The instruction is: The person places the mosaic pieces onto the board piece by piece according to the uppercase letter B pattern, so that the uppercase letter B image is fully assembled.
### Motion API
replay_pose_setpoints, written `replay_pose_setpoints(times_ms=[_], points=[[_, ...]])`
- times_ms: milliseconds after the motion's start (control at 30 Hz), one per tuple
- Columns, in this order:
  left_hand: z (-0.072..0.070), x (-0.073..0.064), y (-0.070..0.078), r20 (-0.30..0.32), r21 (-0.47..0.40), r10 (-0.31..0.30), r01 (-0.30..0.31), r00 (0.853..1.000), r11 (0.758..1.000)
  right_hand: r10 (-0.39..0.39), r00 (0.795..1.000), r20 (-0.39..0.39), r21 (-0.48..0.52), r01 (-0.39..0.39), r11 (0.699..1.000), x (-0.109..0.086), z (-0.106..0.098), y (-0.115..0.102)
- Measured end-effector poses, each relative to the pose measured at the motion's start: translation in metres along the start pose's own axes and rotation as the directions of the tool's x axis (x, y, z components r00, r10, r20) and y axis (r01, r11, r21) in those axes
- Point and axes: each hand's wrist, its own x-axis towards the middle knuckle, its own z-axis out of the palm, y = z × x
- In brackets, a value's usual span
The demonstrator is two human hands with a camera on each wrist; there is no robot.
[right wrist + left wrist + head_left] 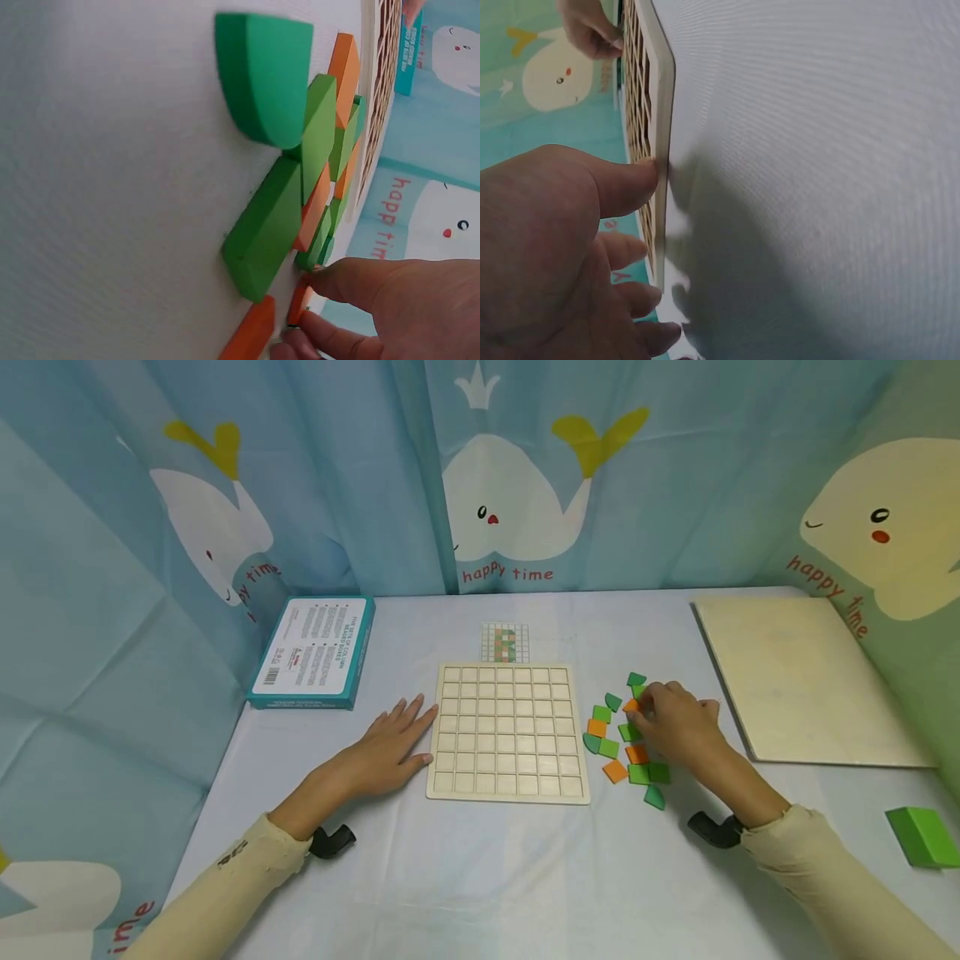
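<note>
A square wooden grid board (507,732) lies on the white-covered table. Spread fingers of my left hand (390,750) rest at its left edge; in the left wrist view the thumb (630,187) touches the board's rim. To the right of the board lies a loose group of small tiles, with orange squares (615,771), green squares (658,772) and rounded dark green pieces (654,797). Over the far part of this group, my right hand (678,720) pinches an orange tile (301,301) between thumb and finger. The palm side of that hand is hidden in the head view.
Behind the board lies a small pattern card (506,643) with a coloured grid. A teal box (311,652) is at the back left, a large pale flat panel (810,681) at the right. A green block (922,837) stands near the right edge. Printed curtains enclose the table.
</note>
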Motion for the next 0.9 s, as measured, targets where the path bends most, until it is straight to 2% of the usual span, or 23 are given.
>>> replay_pose_setpoints(times_ms=[267,600,767,900], points=[[-0.001,-0.001,0.001,0.007,0.011,0.005,-0.005,1.0,1.0,-0.048,0.998,0.031,0.096,0.045,0.994,0.007,0.002,0.005],[-0.004,0.0,0.006,0.004,0.051,-0.005,0.005,1.0,0.999,-0.111,0.994,0.017,0.104,0.108,0.989,0.015,0.005,0.007],[-0.003,0.0,0.006,0.004,0.052,-0.008,0.008,1.0,0.999,-0.115,0.993,0.032,0.118,0.11,0.987,0.024,0.0,-0.001],[-0.003,0.0,0.006,0.003,0.053,-0.013,0.013,1.0,0.998,-0.156,0.987,0.036,0.156,0.149,0.976,0.034,-0.004,-0.016]])
